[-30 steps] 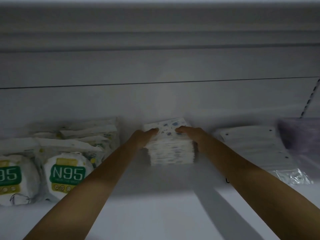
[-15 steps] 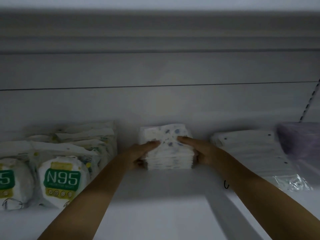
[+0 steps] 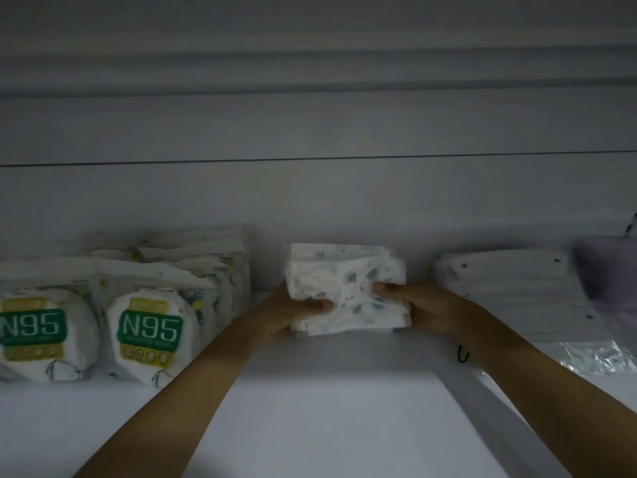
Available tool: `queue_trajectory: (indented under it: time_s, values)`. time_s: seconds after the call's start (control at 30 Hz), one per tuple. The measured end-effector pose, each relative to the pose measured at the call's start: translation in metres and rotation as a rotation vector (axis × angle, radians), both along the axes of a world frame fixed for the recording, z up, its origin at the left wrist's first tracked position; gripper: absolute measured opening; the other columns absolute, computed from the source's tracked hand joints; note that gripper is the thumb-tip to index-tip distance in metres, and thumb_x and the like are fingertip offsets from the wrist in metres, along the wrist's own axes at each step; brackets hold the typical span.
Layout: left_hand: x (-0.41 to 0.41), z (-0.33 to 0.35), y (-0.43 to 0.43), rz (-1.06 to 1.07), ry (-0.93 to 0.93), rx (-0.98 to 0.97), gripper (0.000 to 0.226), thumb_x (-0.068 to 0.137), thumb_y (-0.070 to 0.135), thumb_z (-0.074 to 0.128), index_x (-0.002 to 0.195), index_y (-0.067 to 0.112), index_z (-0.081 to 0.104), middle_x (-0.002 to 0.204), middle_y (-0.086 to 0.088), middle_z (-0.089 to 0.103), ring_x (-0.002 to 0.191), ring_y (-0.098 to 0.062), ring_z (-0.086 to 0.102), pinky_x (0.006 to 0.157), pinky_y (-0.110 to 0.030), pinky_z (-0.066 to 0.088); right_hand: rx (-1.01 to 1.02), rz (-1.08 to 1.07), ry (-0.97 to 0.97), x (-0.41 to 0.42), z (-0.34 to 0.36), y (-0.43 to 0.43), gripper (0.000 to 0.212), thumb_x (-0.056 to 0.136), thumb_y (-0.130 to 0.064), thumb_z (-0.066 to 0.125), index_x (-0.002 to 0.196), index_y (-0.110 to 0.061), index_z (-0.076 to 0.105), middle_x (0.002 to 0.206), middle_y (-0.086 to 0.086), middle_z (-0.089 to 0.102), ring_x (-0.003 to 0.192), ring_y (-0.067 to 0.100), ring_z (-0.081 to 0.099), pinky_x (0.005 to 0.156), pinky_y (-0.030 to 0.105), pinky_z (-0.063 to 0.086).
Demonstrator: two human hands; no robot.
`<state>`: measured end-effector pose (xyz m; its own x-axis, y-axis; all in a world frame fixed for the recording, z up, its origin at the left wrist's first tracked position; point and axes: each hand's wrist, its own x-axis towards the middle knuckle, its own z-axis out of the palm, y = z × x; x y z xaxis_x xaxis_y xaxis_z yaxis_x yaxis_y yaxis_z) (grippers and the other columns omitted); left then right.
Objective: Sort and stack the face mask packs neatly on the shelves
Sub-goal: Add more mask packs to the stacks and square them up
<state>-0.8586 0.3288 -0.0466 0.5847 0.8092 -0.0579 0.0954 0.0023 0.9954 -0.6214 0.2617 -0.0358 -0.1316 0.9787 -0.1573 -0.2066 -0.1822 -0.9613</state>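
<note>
**White patterned stack gripped for squaring on the shelf**

The left hand (image 3: 293, 310) and right hand (image 3: 418, 305) grip the patterned mask stack (image 3: 344, 288) at its near edge, thumbs curled onto the top pack. The stack lies between the fingers, on the shelf (image 3: 327, 408). Step in hand: aligning. The next move likely calls for even pressure from both sides

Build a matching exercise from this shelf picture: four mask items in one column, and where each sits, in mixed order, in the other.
Items:
1. N95 packs
2. blue-patterned stack
3. white packs with dark dots
4. purple pack

Places:
A. far right edge of the shelf
B. centre, gripped by left hand and right hand
C. left end of the shelf
D. just right of the hands

Pairs: 1-C, 2-B, 3-D, 4-A
</note>
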Motion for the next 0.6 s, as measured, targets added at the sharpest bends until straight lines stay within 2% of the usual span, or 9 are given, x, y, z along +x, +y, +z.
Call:
queue_trajectory:
  time_s: [0.1,0.17,0.2,0.27,0.33,0.37,0.43,0.5,0.6]
  values:
    - [-0.009,0.001,0.006,0.088,0.066,0.239,0.115,0.053,0.037,0.093,0.148,0.016,0.032,0.142,-0.002,0.052,0.127,-0.012,0.052,0.105,-0.035,0.046,0.244,-0.083,-0.240,0.006,0.006,0.010,0.095,0.049,-0.010,0.094,0.133,-0.009,0.050,0.124,0.009,0.065,0.111,0.020,0.064,0.086,0.033,0.056]
    - [-0.015,-0.010,0.013,0.064,0.136,0.308,0.143,0.051,0.040,0.092,0.154,0.019,-0.005,0.150,0.008,0.034,0.136,-0.004,0.037,0.109,-0.020,0.037,0.287,-0.142,-0.456,0.003,0.006,0.011,0.112,0.058,0.003,0.088,0.149,-0.016,0.025,0.146,0.002,0.044,0.131,0.012,0.046,0.105,0.033,0.044]
    - [-0.017,-0.015,0.013,0.025,0.163,0.331,0.145,0.053,0.037,0.091,0.151,0.018,-0.014,0.152,0.009,0.028,0.136,-0.001,0.034,0.105,-0.012,0.036,0.294,-0.117,-0.528,0.001,0.002,0.010,0.115,0.061,0.006,0.086,0.150,-0.018,0.018,0.150,-0.002,0.035,0.134,0.004,0.038,0.110,0.029,0.037]
    - [-0.021,-0.023,0.006,-0.055,0.183,0.310,0.135,0.062,0.023,0.090,0.151,0.006,-0.010,0.155,-0.001,0.028,0.133,0.002,0.041,0.099,-0.008,0.038,0.316,-0.010,-0.535,-0.001,-0.014,0.008,0.113,0.055,0.003,0.089,0.143,-0.017,0.022,0.142,-0.009,0.040,0.119,-0.014,0.046,0.098,0.013,0.040]
    - [-0.022,-0.033,0.009,-0.059,0.130,0.288,0.115,0.069,-0.003,0.081,0.149,-0.001,-0.002,0.150,-0.004,0.034,0.123,0.010,0.048,0.095,-0.005,0.039,0.285,0.029,-0.459,-0.002,-0.030,0.007,0.124,0.040,-0.021,0.098,0.142,-0.009,0.029,0.133,-0.008,0.055,0.114,-0.005,0.056,0.092,0.015,0.046]
    - [-0.021,-0.032,0.007,-0.054,0.145,0.276,0.122,0.067,0.001,0.084,0.149,0.000,-0.006,0.150,-0.001,0.033,0.125,0.008,0.047,0.096,-0.005,0.038,0.278,-0.002,-0.393,-0.003,-0.033,0.008,0.131,0.035,-0.034,0.099,0.143,-0.009,0.030,0.132,-0.006,0.058,0.117,0.003,0.057,0.094,0.020,0.047]
    - [-0.019,-0.026,0.004,0.017,0.094,0.258,0.153,0.048,0.038,0.093,0.150,0.006,-0.017,0.153,0.009,0.020,0.137,-0.003,0.033,0.101,-0.001,0.030,0.283,-0.106,-0.248,-0.004,-0.037,0.009,0.147,0.023,-0.049,0.097,0.147,-0.012,0.028,0.143,0.003,0.049,0.129,0.012,0.048,0.106,0.030,0.041]
    - [-0.018,-0.029,0.009,0.163,0.056,0.290,0.164,0.035,0.060,0.087,0.151,0.011,-0.018,0.148,0.019,0.005,0.139,0.000,0.019,0.090,0.010,0.021,0.268,-0.224,-0.120,-0.009,-0.038,0.009,0.167,0.012,-0.055,0.095,0.153,-0.014,0.015,0.154,0.006,0.032,0.139,0.018,0.036,0.115,0.042,0.032]
    - [-0.021,-0.030,0.008,0.227,0.003,0.317,0.152,0.044,0.043,0.094,0.152,0.018,-0.009,0.150,0.010,0.020,0.123,0.015,0.037,0.079,0.007,0.033,0.291,-0.370,-0.084,-0.019,-0.042,0.012,0.162,0.020,-0.056,0.094,0.154,-0.016,0.013,0.151,0.009,0.038,0.134,0.024,0.043,0.111,0.048,0.036]
